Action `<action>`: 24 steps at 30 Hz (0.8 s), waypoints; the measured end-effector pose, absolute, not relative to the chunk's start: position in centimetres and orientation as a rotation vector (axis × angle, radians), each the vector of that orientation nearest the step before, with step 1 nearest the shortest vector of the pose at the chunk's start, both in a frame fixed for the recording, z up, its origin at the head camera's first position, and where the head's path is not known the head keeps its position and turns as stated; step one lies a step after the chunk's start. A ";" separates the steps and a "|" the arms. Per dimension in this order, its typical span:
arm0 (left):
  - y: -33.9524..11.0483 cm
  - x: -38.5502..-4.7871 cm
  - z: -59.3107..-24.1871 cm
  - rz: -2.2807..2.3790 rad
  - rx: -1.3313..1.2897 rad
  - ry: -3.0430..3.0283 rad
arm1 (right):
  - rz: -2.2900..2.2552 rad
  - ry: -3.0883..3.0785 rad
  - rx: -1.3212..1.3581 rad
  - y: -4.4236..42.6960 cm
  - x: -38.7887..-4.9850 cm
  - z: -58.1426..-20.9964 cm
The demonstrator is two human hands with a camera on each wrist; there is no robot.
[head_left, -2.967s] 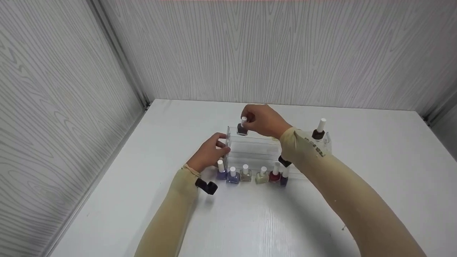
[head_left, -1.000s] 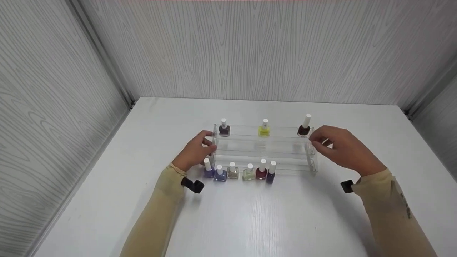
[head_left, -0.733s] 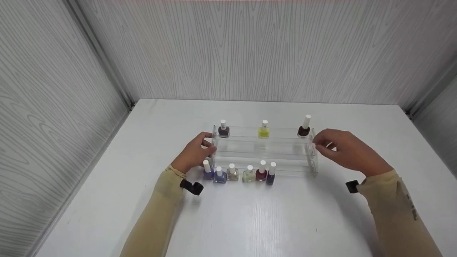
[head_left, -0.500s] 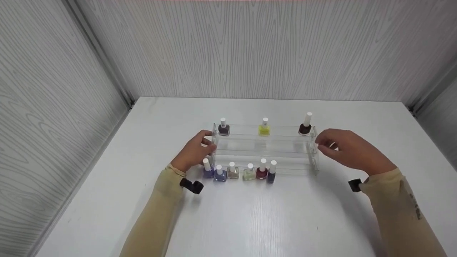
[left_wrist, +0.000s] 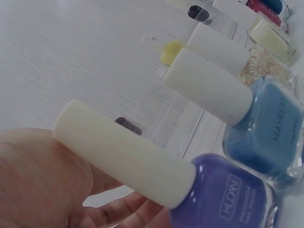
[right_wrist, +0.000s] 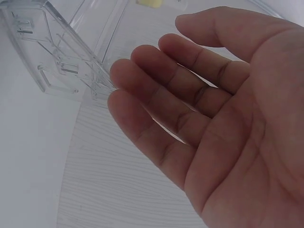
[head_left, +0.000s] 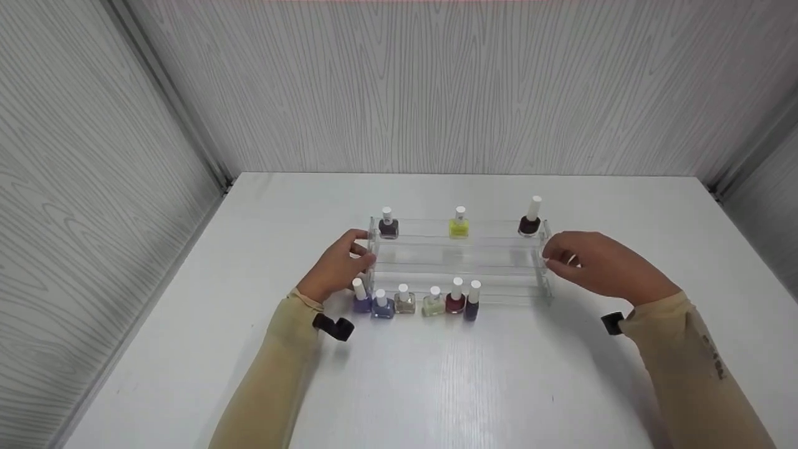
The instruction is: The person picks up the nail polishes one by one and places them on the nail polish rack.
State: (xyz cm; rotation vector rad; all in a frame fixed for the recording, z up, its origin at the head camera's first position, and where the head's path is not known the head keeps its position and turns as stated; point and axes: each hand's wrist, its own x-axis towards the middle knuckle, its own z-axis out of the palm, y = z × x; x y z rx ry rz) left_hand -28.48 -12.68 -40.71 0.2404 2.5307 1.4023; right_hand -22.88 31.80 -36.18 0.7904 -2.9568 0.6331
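Observation:
A clear acrylic tiered rack (head_left: 458, 255) stands on the table. My left hand (head_left: 333, 265) holds its left end, the thumb in front of the side panel; in the left wrist view a purple nail polish bottle (left_wrist: 221, 194) hides part of the fingers. My right hand (head_left: 598, 265) is beside the rack's right end, its palm bare and fingers loosely bent in the right wrist view (right_wrist: 190, 109). The top tier bears a dark grey nail polish (head_left: 388, 229), a yellow one (head_left: 459, 228) and a dark red-brown one (head_left: 529, 225).
Along the rack's front left stand several more white-capped nail polish bottles: a light blue one (head_left: 383, 307), a glittery one (head_left: 404, 304), a pale green one (head_left: 434, 305), a red one (head_left: 455, 303) and a dark blue one (head_left: 472, 310). Wood-grain panels (head_left: 436, 87) rise behind the table.
Three seconds ago my right hand held the dark grey nail polish over the top tier's left end. That bottle now stands there, released, and the hand has moved to the rack's right end.

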 end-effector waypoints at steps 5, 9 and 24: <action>-12.6 -28.6 -40.6 1.382 0.227 2.540 | 0.670 -2.968 0.780 31.8 -22.8 -36.0; -12.5 -28.6 -40.5 1.382 0.214 2.539 | 0.668 -2.977 0.781 31.8 -22.8 -35.9; -12.7 -28.4 -40.7 1.368 0.251 2.551 | 0.608 -2.812 0.955 28.2 -22.5 -37.1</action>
